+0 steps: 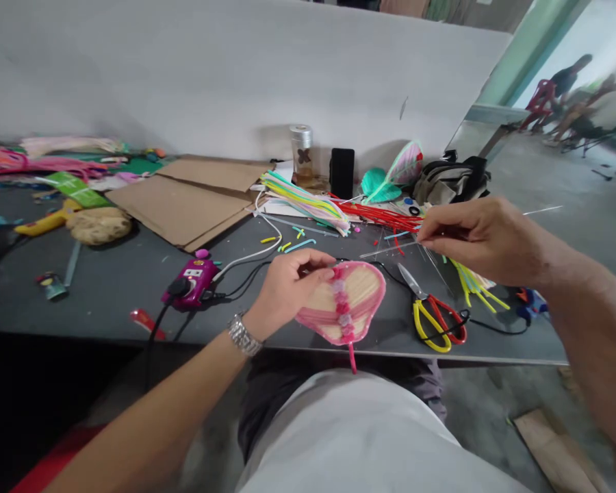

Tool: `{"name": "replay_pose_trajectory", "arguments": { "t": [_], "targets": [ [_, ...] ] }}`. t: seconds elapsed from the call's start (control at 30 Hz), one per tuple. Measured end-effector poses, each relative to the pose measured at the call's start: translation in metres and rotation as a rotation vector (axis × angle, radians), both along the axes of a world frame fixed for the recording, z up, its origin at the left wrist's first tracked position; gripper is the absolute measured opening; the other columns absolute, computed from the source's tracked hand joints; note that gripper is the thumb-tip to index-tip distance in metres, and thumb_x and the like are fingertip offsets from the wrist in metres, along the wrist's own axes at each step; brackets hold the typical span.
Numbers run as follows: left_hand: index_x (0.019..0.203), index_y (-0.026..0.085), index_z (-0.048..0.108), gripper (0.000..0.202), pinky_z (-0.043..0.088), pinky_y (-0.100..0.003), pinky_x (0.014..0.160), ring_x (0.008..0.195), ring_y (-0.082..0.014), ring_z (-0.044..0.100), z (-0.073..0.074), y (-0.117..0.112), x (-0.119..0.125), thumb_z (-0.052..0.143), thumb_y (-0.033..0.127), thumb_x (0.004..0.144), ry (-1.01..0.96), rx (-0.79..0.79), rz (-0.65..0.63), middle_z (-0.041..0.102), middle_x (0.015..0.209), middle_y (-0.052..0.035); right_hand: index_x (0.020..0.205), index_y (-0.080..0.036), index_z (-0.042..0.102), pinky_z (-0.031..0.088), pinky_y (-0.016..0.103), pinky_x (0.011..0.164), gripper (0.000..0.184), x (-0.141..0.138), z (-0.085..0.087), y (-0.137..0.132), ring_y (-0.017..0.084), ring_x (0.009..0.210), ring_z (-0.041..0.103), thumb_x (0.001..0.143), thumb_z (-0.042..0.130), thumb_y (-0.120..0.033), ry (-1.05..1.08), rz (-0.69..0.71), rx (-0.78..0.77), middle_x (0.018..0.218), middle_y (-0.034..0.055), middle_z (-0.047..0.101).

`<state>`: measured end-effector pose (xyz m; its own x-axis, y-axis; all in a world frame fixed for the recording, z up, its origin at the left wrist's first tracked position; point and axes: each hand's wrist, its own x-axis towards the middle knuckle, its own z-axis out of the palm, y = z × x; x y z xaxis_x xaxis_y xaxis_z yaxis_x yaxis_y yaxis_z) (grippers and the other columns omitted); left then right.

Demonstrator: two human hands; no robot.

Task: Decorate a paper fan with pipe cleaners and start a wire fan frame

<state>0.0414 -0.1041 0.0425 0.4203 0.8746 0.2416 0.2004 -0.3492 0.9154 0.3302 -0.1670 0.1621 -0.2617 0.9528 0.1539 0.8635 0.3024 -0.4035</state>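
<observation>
My left hand (292,291), with a metal watch on the wrist, grips the upper left edge of a rounded, pink-edged fan (365,296) between thumb and fingers. Red, pink and pale lilac tufts run down the fan's middle, and a short pink stem (352,357) points toward my body. To the right, my right hand (467,236) is raised over the table with fingers pinched together. What they hold, if anything, I cannot make out; a thin, wire-like line (544,209) passes behind or through them. Scissors (431,318) with yellow and red handles lie below that hand.
Behind the hands lie multicoloured pipe cleaners (305,202) and red ones (385,216). A purple power adapter (192,281) with cords sits left, near cardboard (200,198). A bottle (302,154), a phone (341,172) and a bag (454,179) stand along the wall.
</observation>
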Motion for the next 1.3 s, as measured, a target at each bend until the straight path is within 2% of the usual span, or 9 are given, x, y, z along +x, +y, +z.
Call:
{"name": "replay_pose_trajectory", "arguments": {
  "t": [0.13, 0.27, 0.4, 0.53, 0.7, 0.9, 1.13, 1.2, 1.3],
  "targets": [
    [0.103, 0.024, 0.079, 0.018, 0.063, -0.029, 0.071, 0.078, -0.0187, 0.075, 0.002, -0.017, 0.001, 0.073, 0.025, 0.086, 0.02, 0.122, 0.001, 0.081, 0.091, -0.0036, 0.082, -0.025, 0.07, 0.041, 0.029, 0.062, 0.014, -0.008, -0.008, 0.001, 0.016, 0.065, 0.054, 0.09, 0.059, -0.029, 0.047, 0.11, -0.033, 0.072, -0.0012, 0.067],
    [0.108, 0.028, 0.077, 0.021, 0.064, -0.029, 0.074, 0.084, -0.0193, 0.077, 0.002, -0.027, -0.001, 0.071, 0.021, 0.089, 0.07, 0.242, 0.006, 0.081, 0.098, -0.0036, 0.08, -0.026, 0.068, 0.042, 0.029, 0.062, 0.013, -0.009, -0.021, 0.003, 0.017, 0.065, 0.057, 0.089, 0.058, -0.028, 0.028, 0.113, -0.063, 0.071, -0.0012, 0.068],
    [0.112, 0.028, 0.075, 0.024, 0.063, -0.026, 0.073, 0.086, -0.0182, 0.077, 0.001, -0.03, -0.002, 0.068, 0.017, 0.092, 0.127, 0.366, -0.028, 0.082, 0.101, -0.0033, 0.078, -0.025, 0.066, 0.039, 0.028, 0.06, 0.013, -0.011, -0.027, 0.001, 0.015, 0.059, 0.052, 0.089, 0.057, -0.026, 0.031, 0.112, -0.078, 0.066, -0.0029, 0.063],
    [0.11, 0.029, 0.075, 0.021, 0.062, -0.028, 0.074, 0.09, -0.0197, 0.078, 0.003, -0.032, -0.001, 0.065, 0.019, 0.094, 0.137, 0.418, -0.041, 0.082, 0.103, -0.0048, 0.076, -0.025, 0.065, 0.038, 0.028, 0.06, 0.016, -0.017, -0.026, -0.004, 0.015, 0.059, 0.05, 0.09, 0.055, -0.025, 0.042, 0.132, -0.099, 0.066, -0.0024, 0.061],
    [0.1, 0.027, 0.076, 0.016, 0.061, -0.029, 0.071, 0.082, -0.0197, 0.077, 0.007, -0.032, 0.0, 0.063, 0.02, 0.096, 0.125, 0.44, -0.052, 0.081, 0.093, -0.0049, 0.078, -0.025, 0.066, 0.037, 0.028, 0.062, 0.015, -0.018, -0.029, -0.006, 0.015, 0.062, 0.051, 0.088, 0.055, -0.023, 0.046, 0.144, -0.113, 0.066, -0.0021, 0.063],
    [0.096, 0.024, 0.078, 0.014, 0.059, -0.026, 0.066, 0.08, -0.0184, 0.076, 0.005, -0.032, -0.001, 0.066, 0.018, 0.093, 0.1, 0.372, -0.063, 0.081, 0.091, -0.0047, 0.08, -0.022, 0.065, 0.035, 0.027, 0.062, 0.013, -0.016, -0.033, -0.005, 0.013, 0.063, 0.048, 0.088, 0.056, -0.021, 0.053, 0.136, -0.163, 0.066, -0.0029, 0.059],
    [0.089, 0.019, 0.08, 0.011, 0.058, -0.024, 0.068, 0.078, -0.0177, 0.076, 0.011, -0.028, -0.002, 0.069, 0.022, 0.088, 0.14, -0.094, -0.116, 0.083, 0.089, -0.0026, 0.077, -0.02, 0.062, 0.032, 0.026, 0.06, 0.013, -0.014, -0.046, 0.002, 0.011, 0.06, 0.043, 0.088, 0.056, -0.023, 0.094, 0.172, -0.251, 0.064, -0.0042, 0.055],
    [0.087, 0.019, 0.08, 0.011, 0.057, -0.023, 0.067, 0.077, -0.0172, 0.076, 0.01, -0.027, -0.003, 0.069, 0.021, 0.088, 0.135, -0.11, -0.13, 0.082, 0.087, -0.0022, 0.077, -0.02, 0.061, 0.032, 0.026, 0.06, 0.012, -0.015, -0.052, 0.004, 0.011, 0.06, 0.043, 0.087, 0.056, -0.022, 0.111, 0.179, -0.268, 0.063, -0.0046, 0.054],
    [0.09, 0.019, 0.079, 0.012, 0.057, -0.022, 0.069, 0.079, -0.016, 0.076, 0.003, -0.028, -0.006, 0.068, 0.016, 0.088, 0.129, -0.014, -0.11, 0.082, 0.088, -0.0016, 0.077, -0.02, 0.06, 0.033, 0.026, 0.061, 0.01, -0.018, -0.061, 0.005, 0.011, 0.061, 0.043, 0.086, 0.056, -0.021, 0.144, 0.18, -0.286, 0.065, -0.005, 0.054]
  ]
}}
